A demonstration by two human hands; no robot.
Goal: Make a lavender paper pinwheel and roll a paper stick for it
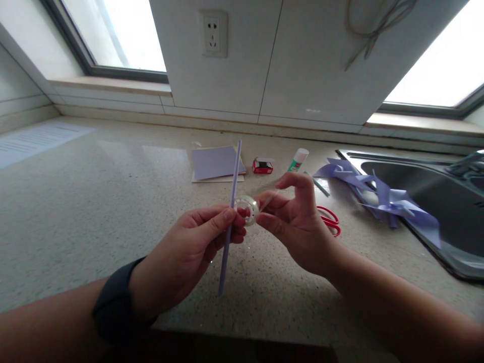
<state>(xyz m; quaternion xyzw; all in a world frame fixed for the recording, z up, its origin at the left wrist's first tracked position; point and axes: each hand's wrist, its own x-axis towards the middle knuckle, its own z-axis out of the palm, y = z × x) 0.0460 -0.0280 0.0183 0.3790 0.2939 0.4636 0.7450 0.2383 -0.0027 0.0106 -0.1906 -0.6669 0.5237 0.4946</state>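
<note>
Right now your left hand point(196, 247) is closed around a thin lilac stick point(230, 217), thumb and fingers pinching it near mid-length. The same pinch steadies a small clear tape roll point(247, 209) against the stick. Stick's long axis runs nearly upright, top tipped slightly away from you and to the right, lower end hanging free above the counter point(94, 201).

Your right hand point(298, 222) is just right of the roll, touching it or nearly so. Thumb and forefinger are nipped together on what looks like a strip of clear tape drawn off the roll; the strip is too faint to confirm. The other fingers are curled loosely, not clamped.

Key relation: the roll sits between both hands, at the stick, directly left of your right fingertips. Left hand is on the stick; right hand is nearer the tape's free end. The pull line runs right from the roll, crosswise to the stick.

Count, working outward:
- one stick, one tape roll, both in hand
- one pair of red scissors point(330, 220), flat on the counter just behind your right hand
- one glue stick point(298, 159), lying tilted farther back
- one small red box point(262, 166) just beside it
- one stack of paper sheets point(215, 164) behind the stick's top
- one lilac paper pinwheel point(381, 199), lying across the sink edge point(434, 242) at right

Dark band on your left wrist.
</note>
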